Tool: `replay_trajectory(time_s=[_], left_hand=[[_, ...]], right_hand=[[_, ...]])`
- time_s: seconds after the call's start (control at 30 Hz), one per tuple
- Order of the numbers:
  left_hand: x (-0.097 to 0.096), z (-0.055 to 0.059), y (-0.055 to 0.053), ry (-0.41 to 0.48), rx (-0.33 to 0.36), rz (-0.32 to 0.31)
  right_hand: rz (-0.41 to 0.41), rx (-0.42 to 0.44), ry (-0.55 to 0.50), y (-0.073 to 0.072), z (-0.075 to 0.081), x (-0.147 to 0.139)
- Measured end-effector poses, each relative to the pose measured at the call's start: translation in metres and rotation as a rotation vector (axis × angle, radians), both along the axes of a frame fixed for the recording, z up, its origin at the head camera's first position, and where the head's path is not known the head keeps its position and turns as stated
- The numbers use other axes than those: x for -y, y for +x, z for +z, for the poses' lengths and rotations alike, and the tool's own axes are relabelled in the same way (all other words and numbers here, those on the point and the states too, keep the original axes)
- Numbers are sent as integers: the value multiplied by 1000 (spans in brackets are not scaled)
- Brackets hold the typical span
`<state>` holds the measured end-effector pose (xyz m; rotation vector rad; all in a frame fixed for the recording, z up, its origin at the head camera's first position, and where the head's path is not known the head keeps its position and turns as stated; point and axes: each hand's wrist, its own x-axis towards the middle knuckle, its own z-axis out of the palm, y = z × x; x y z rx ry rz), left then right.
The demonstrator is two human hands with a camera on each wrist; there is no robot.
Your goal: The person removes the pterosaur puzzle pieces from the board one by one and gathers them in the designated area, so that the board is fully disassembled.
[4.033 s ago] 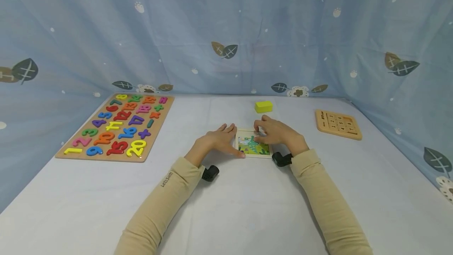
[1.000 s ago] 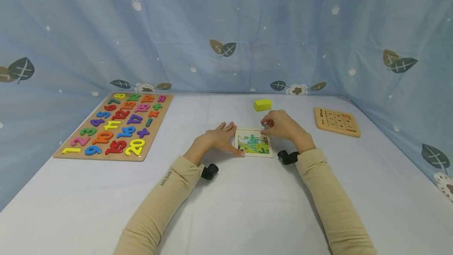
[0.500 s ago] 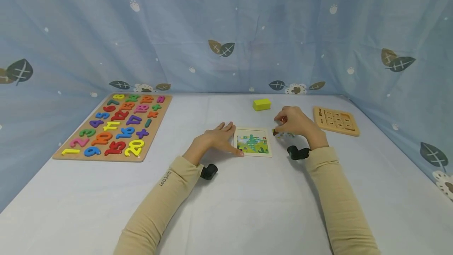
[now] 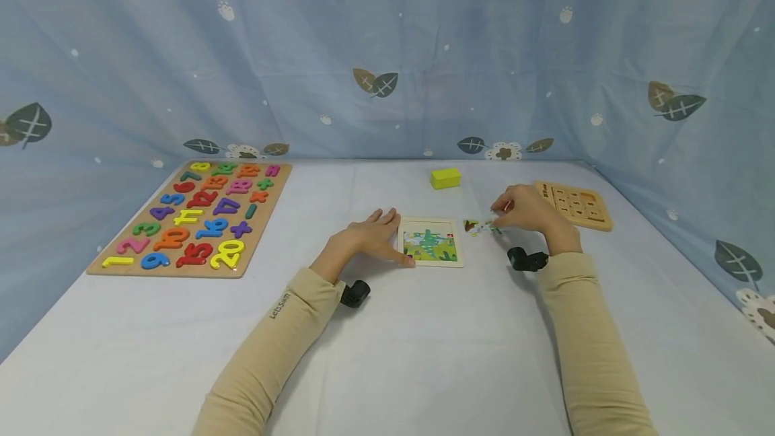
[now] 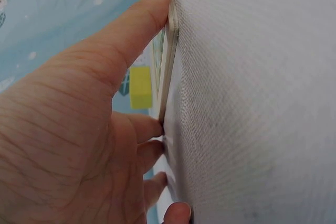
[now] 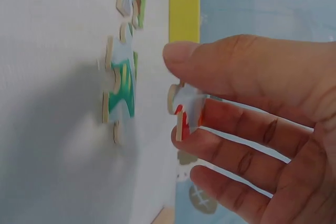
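My right hand (image 4: 529, 210) pinches a small jigsaw piece (image 6: 188, 103), white with red, between thumb and fingers above the table. Below it lie loose jigsaw pieces: one green and pale blue (image 6: 123, 87), another with a brown tree (image 4: 471, 226). To their left is a flat jigsaw tray (image 4: 438, 264) with a pale wooden rim and a green picture inside. My left hand (image 4: 371, 241) rests along the tray's left side, fingers spread. Its thumb touches the near left corner, while the other fingertips reach down to the cloth, as the left wrist view shows.
A large wooden board (image 4: 202, 272) of coloured numbers lies at the left. A yellow-green block (image 4: 445, 179) stands behind the tray. Beyond the right hand sits a small wooden number-tile board (image 4: 598, 225). A blue patterned curtain (image 4: 387, 120) hangs behind the white-covered table.
My right hand has moved right from the tray's far right corner to above the loose pieces, carrying a piece. Those pieces have come into view. The left hand stays by the tray.
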<state>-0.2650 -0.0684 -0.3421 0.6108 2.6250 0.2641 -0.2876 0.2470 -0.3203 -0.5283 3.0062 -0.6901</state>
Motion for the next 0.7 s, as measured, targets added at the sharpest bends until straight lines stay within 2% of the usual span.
replay_trajectory(time_s=[0.2,0.43,0.7], left_hand=[[0,0,0,-2,-4,-3],[0,0,0,-6,-4,-2],[0,-1,0,-9,-7,-7]], right_hand=[[-29,45,-1,1,2,-10],[-105,103,18,6,2,-20],[-135,132,32,6,-1,-27]])
